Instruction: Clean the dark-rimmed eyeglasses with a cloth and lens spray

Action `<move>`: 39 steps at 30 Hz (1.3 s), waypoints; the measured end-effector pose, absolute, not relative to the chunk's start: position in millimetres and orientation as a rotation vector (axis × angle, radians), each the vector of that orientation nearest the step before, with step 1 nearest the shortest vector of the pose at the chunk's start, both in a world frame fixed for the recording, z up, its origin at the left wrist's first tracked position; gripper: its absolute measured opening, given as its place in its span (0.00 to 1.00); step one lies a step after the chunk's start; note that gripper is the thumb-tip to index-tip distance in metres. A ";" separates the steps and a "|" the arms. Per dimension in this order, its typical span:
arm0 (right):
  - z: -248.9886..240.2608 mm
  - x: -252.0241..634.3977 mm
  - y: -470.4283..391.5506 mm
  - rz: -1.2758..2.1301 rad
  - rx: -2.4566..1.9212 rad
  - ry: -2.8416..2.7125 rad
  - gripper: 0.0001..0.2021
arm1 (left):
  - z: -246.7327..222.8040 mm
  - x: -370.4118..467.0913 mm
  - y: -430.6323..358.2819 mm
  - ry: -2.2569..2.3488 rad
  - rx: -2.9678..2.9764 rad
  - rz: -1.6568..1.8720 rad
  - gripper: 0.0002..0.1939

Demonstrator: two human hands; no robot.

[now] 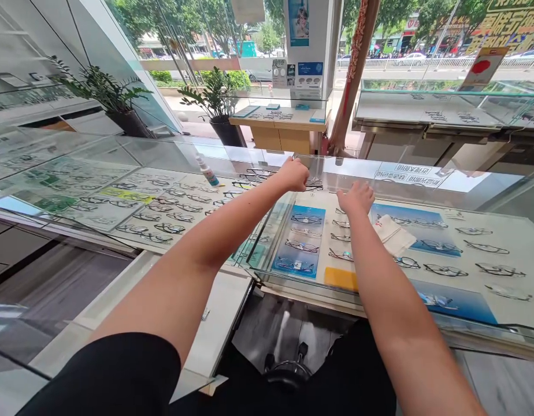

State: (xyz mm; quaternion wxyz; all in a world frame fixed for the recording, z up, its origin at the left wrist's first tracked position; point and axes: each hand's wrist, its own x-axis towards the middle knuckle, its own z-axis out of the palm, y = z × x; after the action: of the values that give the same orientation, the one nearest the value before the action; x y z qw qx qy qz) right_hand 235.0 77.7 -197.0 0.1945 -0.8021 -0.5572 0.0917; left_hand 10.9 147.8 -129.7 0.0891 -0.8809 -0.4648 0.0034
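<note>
My left hand (295, 174) is stretched across the glass counter (267, 271), near its far edge, with its fingers curled in. What those fingers hold, if anything, is hidden. Dark-framed eyeglasses (314, 185) show just beside and below it, and more dark eyeglasses (257, 173) are to its left. To the right, my right hand (358, 197) rests over the glass with its fingers apart and nothing in them. A pale cloth (395, 236) lies close to my right forearm. Rows of eyeglasses (301, 247) fill the display under the glass, some on blue cards.
A small spray bottle (207, 171) stands on the counter to the left. Near the front edge is a yellow-orange cloth (340, 279). Printed signs (408, 173) sit at the far right. Below the counter are an open drawer (215, 323) and a stool base (288, 370).
</note>
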 end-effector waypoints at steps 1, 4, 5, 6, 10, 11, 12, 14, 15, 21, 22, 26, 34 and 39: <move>-196.7 235.0 78.0 0.265 -2.254 -1.558 0.44 | -129.9 11.5 145.8 -1.409 -2.613 0.022 0.06; -195.4 234.4 77.9 0.283 -2.272 -1.552 0.44 | -128.1 11.2 130.1 -1.449 -2.628 0.076 0.04; -195.0 234.2 77.5 0.288 -2.279 -1.556 0.43 | -126.8 10.2 121.6 -1.449 -2.638 0.099 0.03; -194.7 234.0 77.1 0.291 -2.287 -1.560 0.41 | -125.1 8.4 111.5 -1.439 -2.645 0.122 0.02; -195.5 234.3 75.7 0.280 -2.304 -1.569 0.38 | -113.8 -5.8 55.1 -1.333 -2.709 0.212 0.02; -196.1 234.7 75.5 0.269 -2.302 -1.568 0.38 | -109.4 -11.6 37.1 -1.308 -2.750 0.228 0.02; -196.8 235.2 75.4 0.260 -2.299 -1.568 0.38 | -104.3 -18.3 17.9 -1.291 -2.778 0.238 0.02; -198.1 236.4 75.4 0.255 -2.296 -1.570 0.38 | -92.4 -34.9 -24.3 -1.264 -2.844 0.272 0.06; -198.6 237.1 75.5 0.258 -2.294 -1.573 0.39 | -85.7 -44.7 -46.7 -1.253 -2.886 0.292 0.07; -201.1 241.0 76.8 0.260 -2.297 -1.582 0.39 | -58.0 -115.6 -169.9 -1.535 -3.313 0.453 0.09; -202.0 241.6 77.4 0.256 -2.295 -1.580 0.39 | -59.7 -127.4 -183.6 -1.618 -3.337 0.534 0.09; -206.7 243.8 80.0 0.222 -2.285 -1.563 0.38 | -90.5 -168.3 -208.0 -1.967 -3.165 0.779 0.07; -207.5 243.7 78.9 0.199 -2.293 -1.565 0.38 | -184.9 -231.3 -160.9 -2.005 -2.859 0.635 0.03; -206.4 242.3 79.0 0.193 -2.290 -1.559 0.39 | -228.1 -258.1 -107.3 -1.767 -2.702 0.111 0.03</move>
State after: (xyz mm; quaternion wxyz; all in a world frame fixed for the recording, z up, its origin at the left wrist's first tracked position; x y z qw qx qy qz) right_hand 242.3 79.0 -206.4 0.1810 -0.8110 -0.5521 0.0685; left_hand -258.1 -107.3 -228.1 -0.0446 -0.8355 -0.5465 0.0344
